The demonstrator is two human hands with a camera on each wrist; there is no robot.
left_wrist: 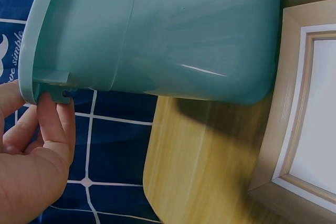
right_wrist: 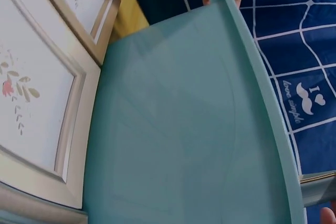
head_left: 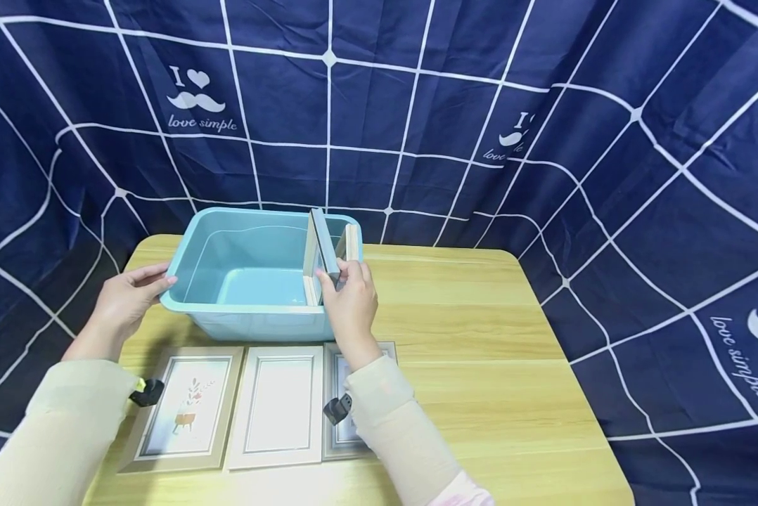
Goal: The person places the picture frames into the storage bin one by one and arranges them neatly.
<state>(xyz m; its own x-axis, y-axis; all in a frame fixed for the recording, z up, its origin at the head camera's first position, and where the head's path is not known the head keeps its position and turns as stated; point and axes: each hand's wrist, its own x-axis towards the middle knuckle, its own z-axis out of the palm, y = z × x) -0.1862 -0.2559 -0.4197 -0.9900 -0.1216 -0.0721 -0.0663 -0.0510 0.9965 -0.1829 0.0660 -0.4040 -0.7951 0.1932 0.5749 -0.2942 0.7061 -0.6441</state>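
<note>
Pale sleeves (head_left: 72, 414) reached past flat frames (head_left: 280, 404)

With our left hand (head_left: 121, 301) we pinched the blue tub (head_left: 259, 325) by its rim; our right hand (head_left: 352, 302) gripped a gray-edged frame (head_left: 325, 242), tilted partly inside the tub's right end, beside a cream-edged frame (head_left: 352, 242). Three flat frames lay side by side on the counter (head_left: 480, 351), just in front of the tub

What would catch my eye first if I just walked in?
Probably the blue tub, gripped at its left end by the left hand, while the right hand holds a picture frame in the tub's right end. Nearer the person, three more frames lie in a row on the wooden table. Behind everything hangs a white-lined navy curtain.
</note>
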